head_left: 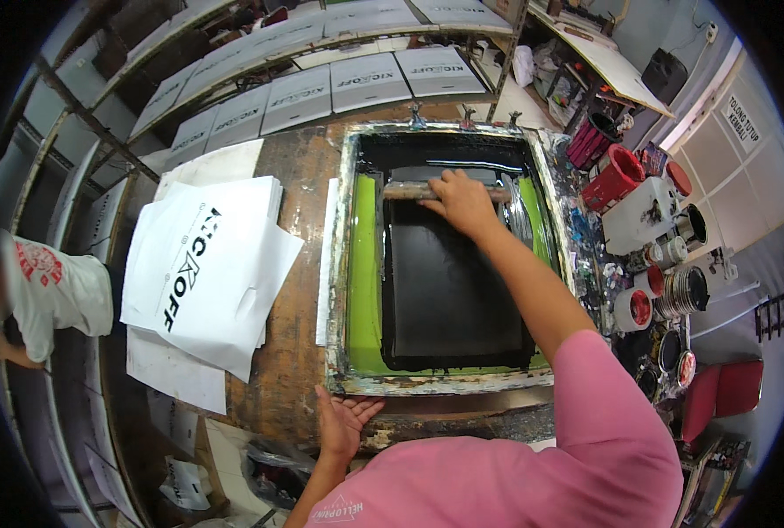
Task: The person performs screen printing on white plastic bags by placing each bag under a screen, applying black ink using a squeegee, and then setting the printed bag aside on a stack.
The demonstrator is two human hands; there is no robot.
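Observation:
A screen-printing frame (440,386) with a worn, paint-crusted rim lies on the wooden table in front of me. Black ink covers most of its mesh (454,290), and green strips show along both sides. Near the far end of the mesh, my right hand (464,202) is closed around the wooden handle of a squeegee (401,191), which lies crosswise. My left hand (344,424) is palm up at the frame's near left corner, thumb apart and fingers stretched out by the lower edge. It holds nothing that I can see. A white sheet edge (326,299) shows beside the frame's left side.
Printed white sheets (212,264) are stacked on the table (282,352) to the left. Racks (322,114) of printed sheets stand behind. Ink tubs and cans (614,172) crowd the right side. Hinge clamps (468,119) line the frame's far edge. Another person (58,286) stands at far left.

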